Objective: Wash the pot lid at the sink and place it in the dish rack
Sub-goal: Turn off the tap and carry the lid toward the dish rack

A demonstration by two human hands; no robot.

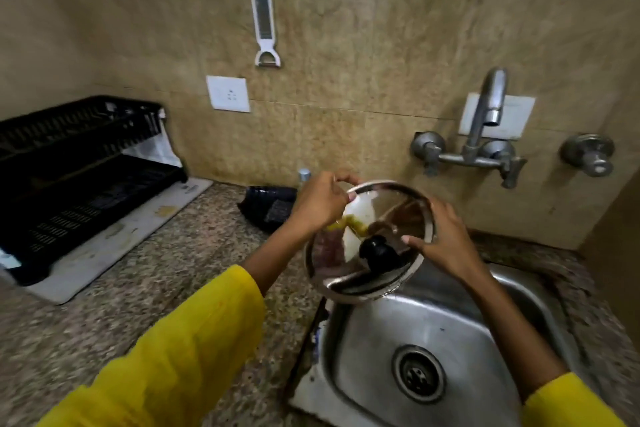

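I am gripping the glass pot lid [372, 246] over the sink [388, 340] with my right hand [446, 243], my left hand [320, 206] scrubbing with a closed-in sponge [349, 222]; rinsing likely follows.

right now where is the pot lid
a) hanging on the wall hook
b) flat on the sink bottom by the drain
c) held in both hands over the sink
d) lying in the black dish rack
c: the pot lid is tilted in the air above the sink, with the left hand at its upper left rim and the right hand at its right rim; the dish rack sits off to the left.
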